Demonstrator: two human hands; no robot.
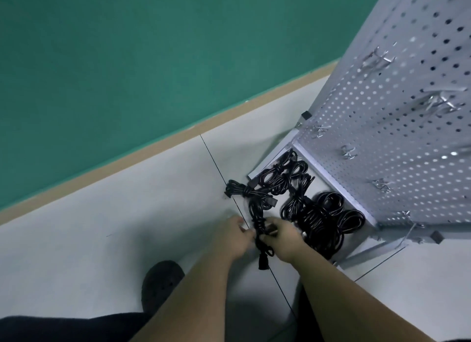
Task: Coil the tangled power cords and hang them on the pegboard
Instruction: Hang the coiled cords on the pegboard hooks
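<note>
Near the lower middle of the frame we see the left hand (235,237) and the right hand (284,236) close together on one black cord (256,214), which is gathered into a long bundle. The fingers of both hands are curled around it, the left from one side and the right from the other, with the wrapped middle of the bundle between them. We think this grip keeps the loops from opening while the loose end is wound around. Its plug (263,264) hangs free just below the hands. The upper end of the bundle reaches the pile of cords (318,214), which lies right of centre on the base frame (269,159) of the pegboard (395,127) and partly on the floor (127,227), probably so that they are near for hanging. Several in the pile look already bundled. The hooks (377,61) on the board, at the right of the frame, are blurred but seem to carry no cord, so we judge that the hanging is not yet begun
</note>
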